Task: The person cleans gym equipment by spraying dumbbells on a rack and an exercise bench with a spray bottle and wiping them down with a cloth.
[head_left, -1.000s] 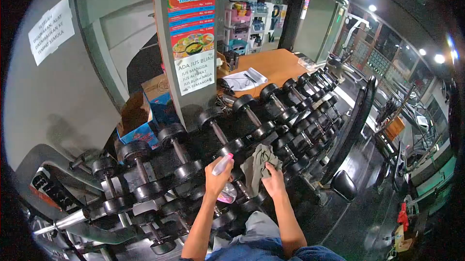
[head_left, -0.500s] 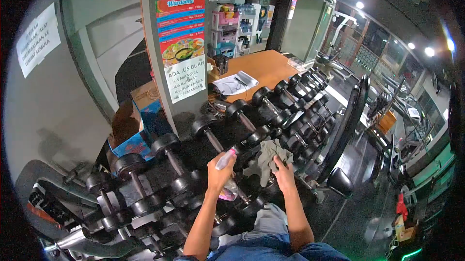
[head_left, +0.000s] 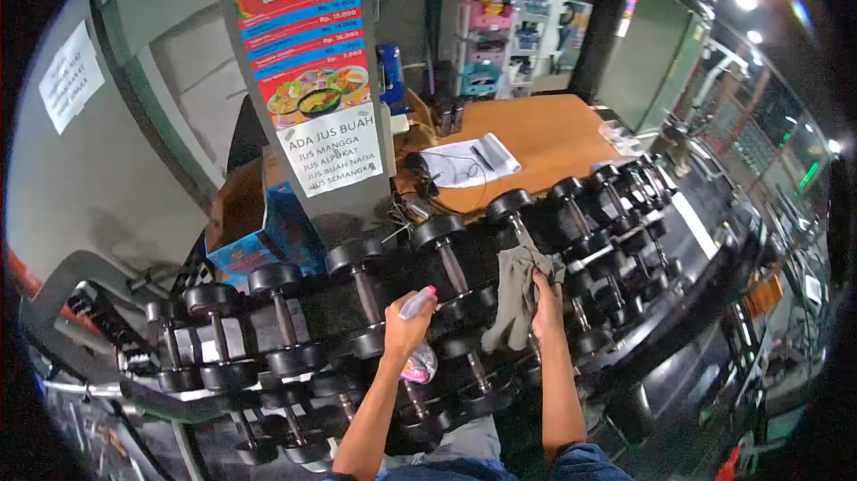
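Both grips were full by the dumbbells (head_left: 452, 268)!
The left hand (head_left: 407, 331) clasped a spray bottle (head_left: 419, 364); the right hand (head_left: 547, 309) pinched a grey cloth (head_left: 512, 301).

We see matt, crumpled cloth in the rag (head_left: 514, 298) and smooth, see-through plastic in the spray bottle (head_left: 419, 363). The dumbbells (head_left: 365, 293) show us bare metal handles (head_left: 453, 268) between faintly glossy heads (head_left: 437, 231) — the table (head_left: 549, 128), meanwhile, has a smooth, wood-like top. We find slick-looking print on the menu poster (head_left: 303, 39), plain matt paper for the notice (head_left: 329, 156) and cardboard in the box (head_left: 248, 255).
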A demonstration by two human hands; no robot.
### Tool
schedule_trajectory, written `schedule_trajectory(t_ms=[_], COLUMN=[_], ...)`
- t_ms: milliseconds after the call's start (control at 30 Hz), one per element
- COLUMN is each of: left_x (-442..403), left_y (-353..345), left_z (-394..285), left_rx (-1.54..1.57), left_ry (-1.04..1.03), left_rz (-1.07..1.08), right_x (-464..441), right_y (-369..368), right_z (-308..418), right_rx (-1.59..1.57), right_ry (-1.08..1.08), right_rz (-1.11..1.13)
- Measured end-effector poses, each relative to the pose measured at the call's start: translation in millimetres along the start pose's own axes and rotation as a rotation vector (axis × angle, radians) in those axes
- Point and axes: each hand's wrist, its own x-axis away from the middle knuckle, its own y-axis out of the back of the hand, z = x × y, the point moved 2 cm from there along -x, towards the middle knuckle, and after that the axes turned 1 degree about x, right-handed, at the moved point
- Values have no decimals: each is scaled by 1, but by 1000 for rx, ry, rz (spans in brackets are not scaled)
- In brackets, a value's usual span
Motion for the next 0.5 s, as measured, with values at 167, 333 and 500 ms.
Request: schedule_trajectory(t_ms=[167, 333, 500], left_x=[-26, -46, -53], left_y=[-44, -63, -69], left_z=[0, 14, 20], left_rx=[-75, -315, -404], left_ry=[203, 90, 115], left_rz=[-100, -165, -207], right_x=[-71, -74, -70], right_y=[1, 4, 14], right_z=[6, 17, 14], right_rx=[212, 172, 220], right_ry=[-163, -76, 44], right_rz=[238, 437, 547])
